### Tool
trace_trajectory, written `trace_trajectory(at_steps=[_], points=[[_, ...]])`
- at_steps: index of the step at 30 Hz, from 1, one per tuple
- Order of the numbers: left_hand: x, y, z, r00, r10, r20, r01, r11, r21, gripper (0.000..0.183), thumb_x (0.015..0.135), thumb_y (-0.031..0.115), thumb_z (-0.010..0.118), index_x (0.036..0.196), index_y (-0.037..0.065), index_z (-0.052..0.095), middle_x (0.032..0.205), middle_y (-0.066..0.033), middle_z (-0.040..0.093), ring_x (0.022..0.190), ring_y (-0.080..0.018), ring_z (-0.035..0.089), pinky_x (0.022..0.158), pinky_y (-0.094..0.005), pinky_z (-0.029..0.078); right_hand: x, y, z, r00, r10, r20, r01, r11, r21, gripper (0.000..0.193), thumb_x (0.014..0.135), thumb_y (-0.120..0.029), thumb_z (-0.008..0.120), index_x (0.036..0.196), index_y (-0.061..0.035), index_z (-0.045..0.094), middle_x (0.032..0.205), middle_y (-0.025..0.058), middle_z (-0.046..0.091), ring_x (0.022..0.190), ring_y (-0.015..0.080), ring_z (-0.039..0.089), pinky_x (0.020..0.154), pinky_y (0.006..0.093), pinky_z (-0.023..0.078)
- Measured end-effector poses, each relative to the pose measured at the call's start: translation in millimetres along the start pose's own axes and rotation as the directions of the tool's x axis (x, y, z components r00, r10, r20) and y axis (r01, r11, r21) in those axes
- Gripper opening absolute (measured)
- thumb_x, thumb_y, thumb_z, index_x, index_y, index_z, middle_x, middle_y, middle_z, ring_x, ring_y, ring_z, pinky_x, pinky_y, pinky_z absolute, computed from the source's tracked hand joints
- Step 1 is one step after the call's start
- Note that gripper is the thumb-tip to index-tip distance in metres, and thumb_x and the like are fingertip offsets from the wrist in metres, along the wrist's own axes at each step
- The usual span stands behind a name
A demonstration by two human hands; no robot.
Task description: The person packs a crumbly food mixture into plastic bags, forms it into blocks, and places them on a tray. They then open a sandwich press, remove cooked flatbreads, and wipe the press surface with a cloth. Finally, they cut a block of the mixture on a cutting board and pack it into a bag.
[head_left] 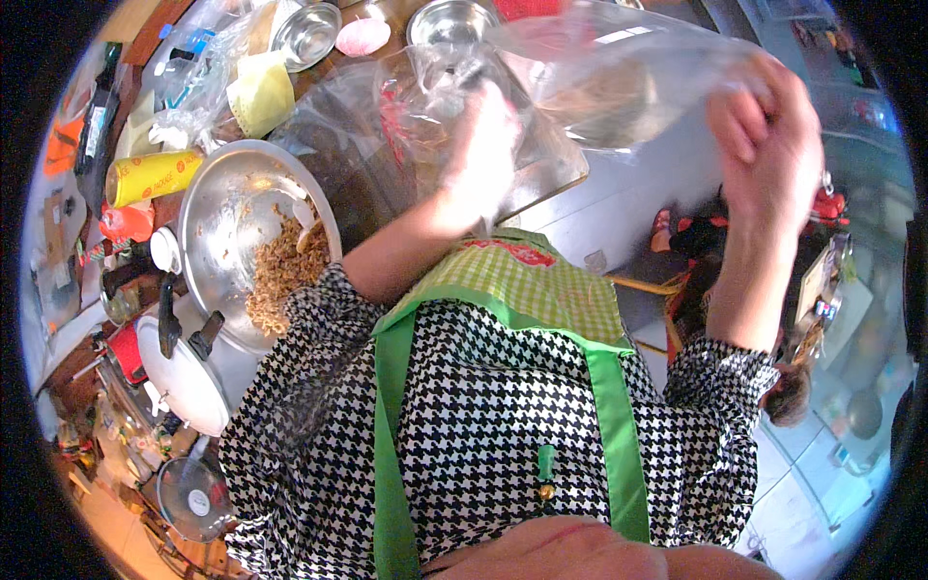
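Observation:
A large clear plastic bag (599,77) is held up in front of me over the table edge. My left hand (483,135) is pushed inside the bag, seen blurred through the film, and what its fingers do is hidden. My right hand (764,135) grips the bag's right edge with closed fingers. To the left, a wide steel bowl (217,208) holds a heap of brown fried noodles (280,275). My chest, in a black-and-white checked shirt and green apron (503,290), fills the lower picture.
Two small steel bowls (307,34) (449,21) and a pink dish (362,37) stand at the far side. A yellow roll (155,176), a dark bottle (97,116), a white-lidded pot (184,382) and a small fan (193,498) crowd the left. Another person's head (788,396) shows low right.

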State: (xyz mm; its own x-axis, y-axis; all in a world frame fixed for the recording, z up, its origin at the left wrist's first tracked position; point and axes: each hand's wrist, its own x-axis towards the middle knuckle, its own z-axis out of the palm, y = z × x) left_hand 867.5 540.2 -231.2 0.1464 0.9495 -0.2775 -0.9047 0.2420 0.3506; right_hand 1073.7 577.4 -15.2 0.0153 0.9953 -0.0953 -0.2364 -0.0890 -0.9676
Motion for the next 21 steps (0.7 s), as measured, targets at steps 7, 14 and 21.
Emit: trace_trajectory(at_steps=[7,14,21], points=[[-2.0,-15.8,19.8,0.774,-0.274,0.570,0.335,0.942,-0.001,0.069,0.088,0.045,0.065,0.144,0.015,0.037,0.148,-0.0079,0.041,0.136,-0.0294,0.040,0.112,-0.0558,0.031,-44.9,-52.4,-8.1,0.973,-0.006,0.230,-0.151,0.738,0.658,0.030,0.100,-0.016,0.043,0.071,-0.0138,0.039,0.059,-0.0049,0.037,0.049,0.0066,0.035,0.049,0.0243,0.032],[-19.5,10.8,64.2,0.881,-0.252,0.400,0.149,0.951,0.271,0.110,0.078,0.031,0.081,0.156,0.009,0.005,0.148,-0.0061,0.040,0.135,-0.0230,0.040,0.109,-0.0414,0.036,-58.5,-46.5,-70.6,0.991,0.006,0.132,-0.037,0.971,0.235,0.024,0.098,-0.016,0.047,0.075,-0.0078,0.048,0.065,-0.0009,0.045,0.057,0.0090,0.044,0.052,0.0234,0.040],[-16.4,21.8,65.1,0.927,-0.223,0.302,0.064,0.887,0.457,0.095,0.070,0.023,0.086,0.144,0.004,0.029,0.135,-0.0086,0.050,0.125,-0.0212,0.049,0.106,-0.0366,0.039,-102.9,-51.9,-89.6,0.770,-0.587,0.250,0.543,0.395,-0.741,0.010,0.085,0.004,0.060,0.091,0.0058,0.068,0.098,0.0137,0.065,0.097,0.0254,0.060,0.090,0.0335,0.046]])
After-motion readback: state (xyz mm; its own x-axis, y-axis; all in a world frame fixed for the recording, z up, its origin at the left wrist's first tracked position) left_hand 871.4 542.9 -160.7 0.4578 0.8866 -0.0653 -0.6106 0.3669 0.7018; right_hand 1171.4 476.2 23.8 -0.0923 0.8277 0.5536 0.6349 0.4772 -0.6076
